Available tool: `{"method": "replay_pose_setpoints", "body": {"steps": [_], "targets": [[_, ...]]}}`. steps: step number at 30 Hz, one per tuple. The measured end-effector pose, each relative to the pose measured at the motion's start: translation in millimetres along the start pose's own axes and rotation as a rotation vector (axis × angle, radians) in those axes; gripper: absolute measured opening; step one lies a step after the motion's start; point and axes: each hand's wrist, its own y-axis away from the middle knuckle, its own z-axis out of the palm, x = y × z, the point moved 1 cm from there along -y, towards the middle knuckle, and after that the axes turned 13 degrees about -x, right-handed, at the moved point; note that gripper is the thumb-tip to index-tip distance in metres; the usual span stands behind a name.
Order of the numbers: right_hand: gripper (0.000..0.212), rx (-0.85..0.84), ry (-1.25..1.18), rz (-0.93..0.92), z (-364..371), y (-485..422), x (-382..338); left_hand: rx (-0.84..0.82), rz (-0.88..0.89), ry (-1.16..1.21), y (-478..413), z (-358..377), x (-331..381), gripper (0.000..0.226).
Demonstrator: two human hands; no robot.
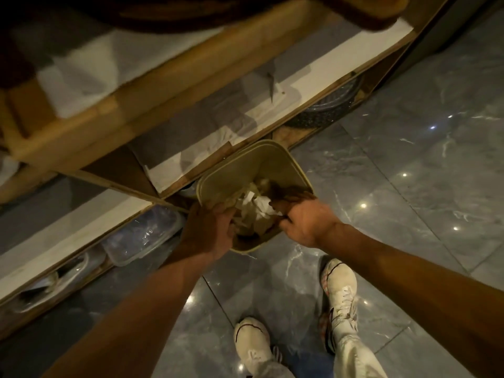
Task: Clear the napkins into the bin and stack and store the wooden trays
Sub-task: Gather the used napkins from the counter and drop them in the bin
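A cream, square-mouthed bin (pixel 261 162) stands on the grey floor against the wooden shelf unit. Crumpled white napkins (pixel 257 211) lie inside it. My left hand (pixel 210 230) is at the bin's near-left rim, fingers curled over the edge and into the opening. My right hand (pixel 305 219) is at the near-right rim, its fingers closed around the rim beside the napkins. Whether either hand still holds a napkin is hidden by the fingers. A wooden tray (pixel 81 137) lies on the counter at the upper left, with white paper on it.
The wooden shelf unit (pixel 300 85) runs diagonally across the view with white shelf boards. Clear plastic containers (pixel 141 236) sit on its lowest level at left, a dark round dish (pixel 327 110) at right. My two white shoes (pixel 338 290) stand on the glossy grey tile floor.
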Motion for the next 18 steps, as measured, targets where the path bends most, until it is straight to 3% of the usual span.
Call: {"method": "replay_pose_setpoints", "body": {"steps": [5,9,14,18], "targets": [[0.034,0.161,-0.142,-0.066,-48,89,-25,0.014,-0.106,0.094,74,-68,26,0.031],[0.029,0.214,-0.147,-0.094,-92,176,-51,0.053,-0.045,0.095,166,-121,59,0.026],[0.053,0.15,0.066,-0.102,-145,275,-76,0.046,-0.127,0.042,276,-190,95,0.034],[0.06,0.137,0.078,-0.139,-198,341,-98,0.047,-0.213,0.114,357,-234,109,0.037]]}}
